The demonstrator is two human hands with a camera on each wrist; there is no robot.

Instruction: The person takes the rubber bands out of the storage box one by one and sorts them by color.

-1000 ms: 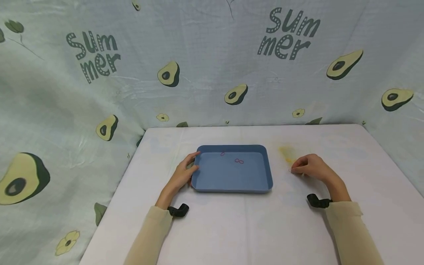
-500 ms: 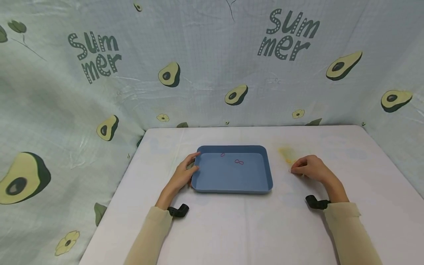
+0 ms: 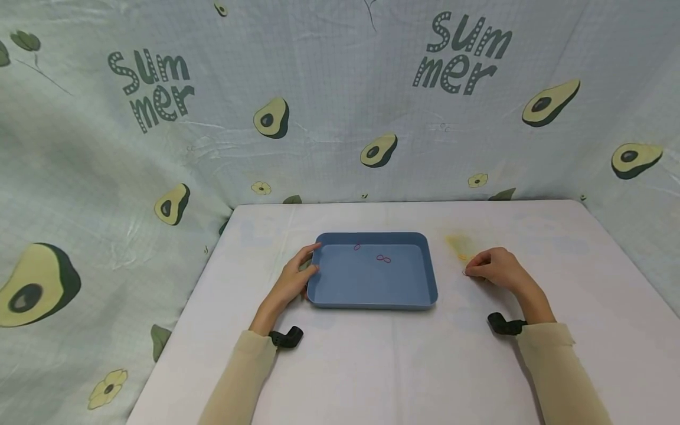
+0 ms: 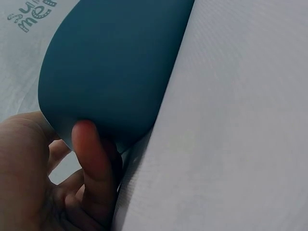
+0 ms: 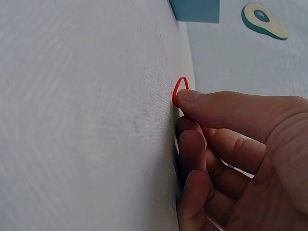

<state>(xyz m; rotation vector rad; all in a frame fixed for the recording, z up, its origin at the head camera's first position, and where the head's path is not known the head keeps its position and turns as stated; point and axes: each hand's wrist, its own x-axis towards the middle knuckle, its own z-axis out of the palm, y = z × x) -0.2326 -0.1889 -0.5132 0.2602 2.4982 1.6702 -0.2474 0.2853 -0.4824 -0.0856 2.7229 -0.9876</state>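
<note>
1. Head view: one pale table (image 3: 345,366); on it, one blue tray (image 3: 366,289), lying flat, long axis running left to right before me.
2. Right hand (image 3: 498,270), mine: off the tray's right end, thumb and finger pinching one red band (image 5: 175,97); the finger is largely hidden behind the thumb.
3. Red band: a small, narrow loop at my right fingertips, low over the table; whether it touches the surface I cannot tell. Seen from the right wrist, its long axis stands out from the thumb, roughly toward the tray.
4. Left hand (image 3: 289,283), mine: at the tray's left end, grasping it, thumb over the rim, a fingertip against the outer wall.
5. Governing relation, as I judge it: tray directly to the left of my right-hand pinch, a strip of table between. Right hand has the band; left hand is well apart from it, across the tray.
6. Tray contents: a single loop (image 3: 357,247), toward the back wall, left of middle; paired loops (image 3: 383,258), side by side, seemingly touching, nearer the middle.
7. Yellow patch (image 3: 460,243): just beyond my pinch; nature unclear.
8. Backdrop (image 3: 319,53): cloth printed with avocado halves and "summer".
</note>
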